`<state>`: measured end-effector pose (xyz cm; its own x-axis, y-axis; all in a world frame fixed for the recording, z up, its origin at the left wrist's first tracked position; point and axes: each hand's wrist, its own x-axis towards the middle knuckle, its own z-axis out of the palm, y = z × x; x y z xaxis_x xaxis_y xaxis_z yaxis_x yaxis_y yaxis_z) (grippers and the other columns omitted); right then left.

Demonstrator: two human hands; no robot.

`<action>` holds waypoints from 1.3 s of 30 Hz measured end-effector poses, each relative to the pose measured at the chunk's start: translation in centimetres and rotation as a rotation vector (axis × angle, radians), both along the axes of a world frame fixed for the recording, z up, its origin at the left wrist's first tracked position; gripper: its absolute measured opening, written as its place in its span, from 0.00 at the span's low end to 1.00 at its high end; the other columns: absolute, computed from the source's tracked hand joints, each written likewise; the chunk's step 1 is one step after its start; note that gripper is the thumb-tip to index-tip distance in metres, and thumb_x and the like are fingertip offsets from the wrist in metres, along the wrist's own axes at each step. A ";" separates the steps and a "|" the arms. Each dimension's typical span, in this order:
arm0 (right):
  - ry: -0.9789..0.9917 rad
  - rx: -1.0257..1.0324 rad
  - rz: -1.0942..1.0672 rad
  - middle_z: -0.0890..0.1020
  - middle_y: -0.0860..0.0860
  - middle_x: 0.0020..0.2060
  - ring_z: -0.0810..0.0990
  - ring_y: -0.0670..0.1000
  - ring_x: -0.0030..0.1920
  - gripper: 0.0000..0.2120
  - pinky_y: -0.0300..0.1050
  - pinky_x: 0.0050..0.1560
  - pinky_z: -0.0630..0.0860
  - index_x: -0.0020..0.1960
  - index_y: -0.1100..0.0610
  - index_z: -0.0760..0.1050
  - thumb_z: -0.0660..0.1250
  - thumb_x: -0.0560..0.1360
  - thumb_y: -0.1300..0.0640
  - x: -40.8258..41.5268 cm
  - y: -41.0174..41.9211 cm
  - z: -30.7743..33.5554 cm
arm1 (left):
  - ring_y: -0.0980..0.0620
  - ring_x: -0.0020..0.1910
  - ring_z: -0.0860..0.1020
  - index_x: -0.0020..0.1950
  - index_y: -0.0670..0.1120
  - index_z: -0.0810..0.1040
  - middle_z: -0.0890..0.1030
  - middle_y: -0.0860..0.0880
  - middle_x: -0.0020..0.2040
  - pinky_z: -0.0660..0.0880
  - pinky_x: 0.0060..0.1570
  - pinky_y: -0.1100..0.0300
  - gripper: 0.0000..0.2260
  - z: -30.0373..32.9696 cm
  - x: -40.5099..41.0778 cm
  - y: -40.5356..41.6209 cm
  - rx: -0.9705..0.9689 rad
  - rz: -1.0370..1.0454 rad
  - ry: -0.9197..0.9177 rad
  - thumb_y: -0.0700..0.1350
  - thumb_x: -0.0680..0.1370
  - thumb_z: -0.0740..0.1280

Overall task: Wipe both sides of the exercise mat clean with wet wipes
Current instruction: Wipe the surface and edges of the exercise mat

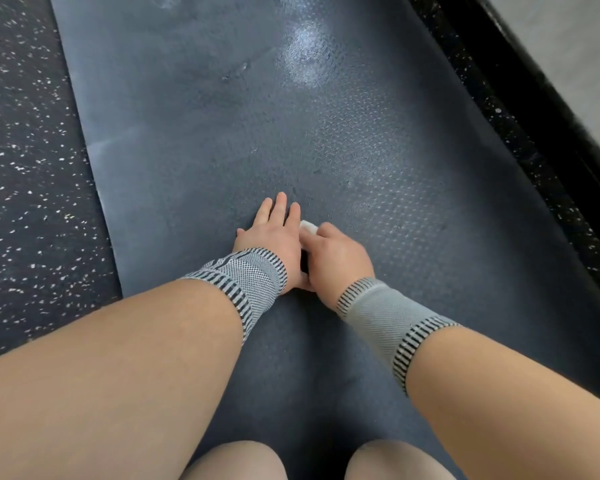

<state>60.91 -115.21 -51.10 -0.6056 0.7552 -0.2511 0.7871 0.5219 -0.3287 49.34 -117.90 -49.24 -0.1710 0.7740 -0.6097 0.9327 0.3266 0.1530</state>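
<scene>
A speckled black rubber floor point(32, 168) lay under the dark exercise mat point(222, 116), which ran lengthwise away from the kneeling person and showed a shiny damp patch point(307, 53) farther up. The left hand point(272, 237) pressed flat on the mat, fingers straight. Just beside it, touching, the right hand point(336, 254) curled around a white wet wipe point(309, 227) against the mat. Both wrists wore grey knit bands.

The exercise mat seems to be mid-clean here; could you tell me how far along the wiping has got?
Done: the far part of the exercise mat shows a wet sheen and streaks, so it looks wiped. In hand: the right hand grips a white wet wipe against the mat, while the left hand rests flat beside it. Left: the near stretch by the knees looks dry, and nothing shows the underside wiped.
</scene>
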 end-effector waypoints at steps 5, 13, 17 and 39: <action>0.053 0.184 -0.417 0.74 0.57 0.48 0.77 0.62 0.45 0.11 0.48 0.43 0.70 0.55 0.53 0.75 0.58 0.76 0.59 4.1 5.0 0.7 | 0.49 0.78 0.40 0.79 0.48 0.43 0.36 0.49 0.79 0.54 0.75 0.46 0.54 -0.1 -2.8 -4.0 0.125 -0.006 0.074 0.70 0.67 0.70; 0.009 0.079 -0.279 0.72 0.53 0.46 0.69 0.56 0.36 0.11 0.44 0.36 0.62 0.56 0.53 0.70 0.58 0.75 0.61 0.2 -2.3 -0.7 | 0.49 0.78 0.37 0.78 0.46 0.36 0.33 0.47 0.78 0.53 0.75 0.46 0.62 0.0 -6.2 -8.1 -0.104 0.047 0.162 0.73 0.62 0.70; 0.024 0.065 -0.039 0.69 0.51 0.42 0.69 0.56 0.36 0.10 0.43 0.36 0.62 0.55 0.53 0.71 0.58 0.75 0.60 -0.4 -2.8 0.0 | 0.48 0.77 0.36 0.78 0.45 0.34 0.31 0.46 0.77 0.55 0.75 0.47 0.62 0.2 -5.7 -7.5 -0.136 0.071 0.147 0.70 0.63 0.73; 0.011 0.134 -0.421 0.71 0.55 0.46 0.75 0.60 0.42 0.13 0.45 0.41 0.65 0.55 0.53 0.74 0.58 0.75 0.61 -0.4 1.0 -0.4 | 0.50 0.77 0.33 0.78 0.48 0.34 0.30 0.49 0.77 0.54 0.73 0.42 0.62 -0.2 -6.0 -8.1 -0.112 0.108 0.097 0.69 0.63 0.73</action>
